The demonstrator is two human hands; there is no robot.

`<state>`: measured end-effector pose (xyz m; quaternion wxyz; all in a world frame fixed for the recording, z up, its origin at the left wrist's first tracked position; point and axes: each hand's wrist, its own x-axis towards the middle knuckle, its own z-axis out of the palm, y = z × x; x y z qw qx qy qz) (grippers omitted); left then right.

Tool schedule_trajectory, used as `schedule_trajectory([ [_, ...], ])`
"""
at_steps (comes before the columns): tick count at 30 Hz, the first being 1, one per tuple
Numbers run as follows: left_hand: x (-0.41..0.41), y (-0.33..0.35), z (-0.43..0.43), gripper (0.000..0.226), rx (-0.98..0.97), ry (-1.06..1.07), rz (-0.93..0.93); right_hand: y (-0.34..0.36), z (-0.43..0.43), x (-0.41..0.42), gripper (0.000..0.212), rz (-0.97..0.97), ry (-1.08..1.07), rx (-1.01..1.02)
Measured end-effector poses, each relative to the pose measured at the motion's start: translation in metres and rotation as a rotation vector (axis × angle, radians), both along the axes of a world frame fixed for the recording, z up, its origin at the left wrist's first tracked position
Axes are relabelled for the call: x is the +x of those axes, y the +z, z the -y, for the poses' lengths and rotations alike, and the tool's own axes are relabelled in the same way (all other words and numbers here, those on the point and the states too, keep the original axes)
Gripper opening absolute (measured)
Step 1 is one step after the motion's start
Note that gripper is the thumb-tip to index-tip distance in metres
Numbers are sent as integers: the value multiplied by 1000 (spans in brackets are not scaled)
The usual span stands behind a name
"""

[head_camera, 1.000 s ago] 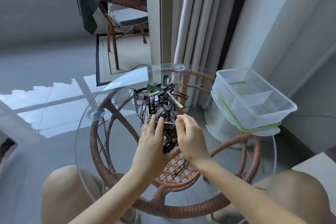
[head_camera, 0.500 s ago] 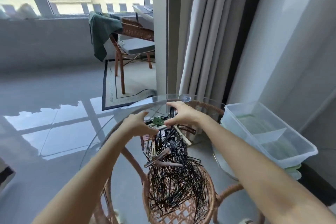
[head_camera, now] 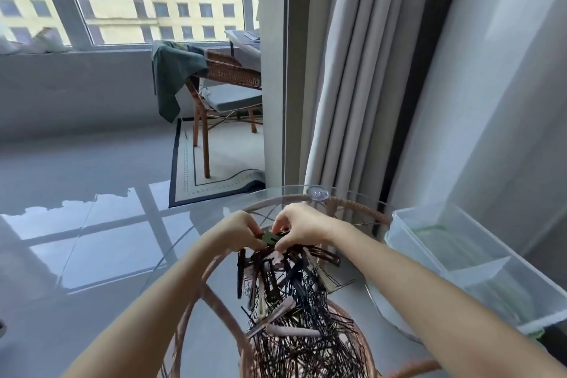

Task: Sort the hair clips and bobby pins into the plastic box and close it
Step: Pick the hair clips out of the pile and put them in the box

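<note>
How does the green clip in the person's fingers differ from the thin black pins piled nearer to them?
The green clip is broad and flat; the black bobby pins are thin wires. The green clip is one piece pinched between the left hand and right hand; the pins lie loose in a tangled heap. Both sit over the glass table, outside the plastic box.

- The place is a home, a living room beside a glazed sunroom.
- Far left, a large window (head_camera: pixel 153 0) looks onto a yellow apartment block (head_camera: pixel 190 9).
- A wicker chair (head_camera: pixel 227 92) with a grey cushion and a draped green garment (head_camera: pixel 171 77) stands on a cream rug (head_camera: pixel 211 166).
- Pale floor-length curtains (head_camera: pixel 352 70) hang on the right.
- Nearby is a round glass-topped rattan table (head_camera: pixel 196 242).
- The floor is glossy grey tile (head_camera: pixel 76 224).
</note>
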<state>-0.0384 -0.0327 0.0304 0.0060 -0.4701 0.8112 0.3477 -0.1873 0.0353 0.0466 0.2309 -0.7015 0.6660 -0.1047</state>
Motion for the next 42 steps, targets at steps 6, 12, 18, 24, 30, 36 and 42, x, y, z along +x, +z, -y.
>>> schedule_trajectory([
  [6, 5, 3, 1, 14, -152, -65, -34, 4, -9, -2, 17, 26, -30, -177],
  [12, 9, 18, -6, 10, -325, -102, -103, 22, -20, -1, 13, 74, -68, -305],
  [18, 3, 74, -22, 10, -506, -130, -210, 67, -32, -15, 15, 210, -128, -459],
  [24, -35, 122, -42, 10, -588, -161, -289, 117, -60, -53, 16, 232, -199, -525],
  [30, -111, 137, -72, 13, -478, -243, -399, 144, -111, -121, 17, 244, -310, -469],
  [36, -186, 109, -106, 18, -458, -302, -371, 113, -147, -185, 16, 198, -466, -398],
  [42, -223, 53, -123, 18, -467, -407, -145, 39, -156, -207, 15, 143, -528, -283],
])
